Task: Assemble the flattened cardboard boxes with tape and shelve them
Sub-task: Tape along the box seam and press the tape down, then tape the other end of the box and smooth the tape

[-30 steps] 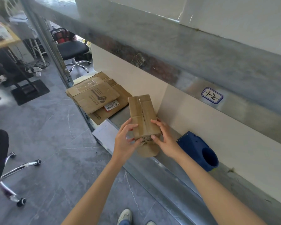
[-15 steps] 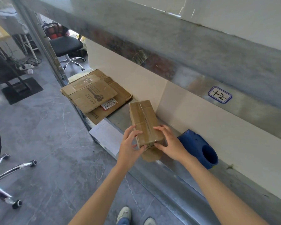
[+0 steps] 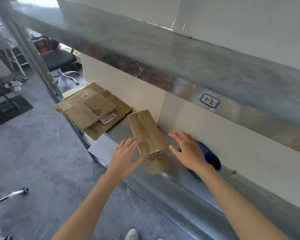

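Observation:
A small taped cardboard box (image 3: 146, 134) lies on the metal shelf (image 3: 180, 177), its long side pointing toward the back wall. My left hand (image 3: 125, 156) is beside the box's near left corner with fingers spread, fingertips at its edge. My right hand (image 3: 187, 151) hovers open to the right of the box, apart from it. A stack of flattened cardboard boxes (image 3: 92, 111) lies on the same shelf to the left.
A blue tape dispenser (image 3: 210, 158) sits on the shelf behind my right hand. A white sheet (image 3: 102, 148) lies at the shelf's front edge. A label reading 1-2 (image 3: 209, 100) marks the upper shelf beam. Office chairs (image 3: 59, 61) stand on the grey floor.
Both hands held the box a second ago and lowered it onto the shelf. Now my right hand has let go and drawn away; my left hand has opened beside it.

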Demonstrator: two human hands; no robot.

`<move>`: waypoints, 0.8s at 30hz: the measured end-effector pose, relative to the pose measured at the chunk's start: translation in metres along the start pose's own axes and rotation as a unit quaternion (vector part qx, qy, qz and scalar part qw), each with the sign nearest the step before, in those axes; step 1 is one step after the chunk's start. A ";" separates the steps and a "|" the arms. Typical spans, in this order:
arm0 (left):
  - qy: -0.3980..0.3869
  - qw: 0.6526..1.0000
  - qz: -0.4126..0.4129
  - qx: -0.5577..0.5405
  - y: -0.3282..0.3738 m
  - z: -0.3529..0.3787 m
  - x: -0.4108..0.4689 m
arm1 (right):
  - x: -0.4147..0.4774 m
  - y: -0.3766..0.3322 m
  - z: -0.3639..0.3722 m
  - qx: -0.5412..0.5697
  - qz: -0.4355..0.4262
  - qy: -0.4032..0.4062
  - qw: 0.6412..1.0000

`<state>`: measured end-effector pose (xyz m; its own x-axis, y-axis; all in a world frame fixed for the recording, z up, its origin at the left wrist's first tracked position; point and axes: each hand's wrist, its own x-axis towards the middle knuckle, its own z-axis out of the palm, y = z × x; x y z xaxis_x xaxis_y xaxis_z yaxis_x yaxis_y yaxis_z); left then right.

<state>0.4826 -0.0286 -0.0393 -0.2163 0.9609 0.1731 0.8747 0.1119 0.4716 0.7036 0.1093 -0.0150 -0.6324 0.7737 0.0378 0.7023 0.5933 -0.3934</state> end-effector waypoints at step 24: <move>0.018 0.994 -0.004 0.111 -0.001 -0.013 0.001 | -0.044 0.077 -0.007 0.141 0.250 -0.113 0.951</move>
<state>0.4757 -0.0315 -0.0285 -0.2365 0.9501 0.2032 0.9458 0.1773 0.2719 0.7878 0.1229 -0.0405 -0.3183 0.8575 -0.4042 0.8387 0.0560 -0.5417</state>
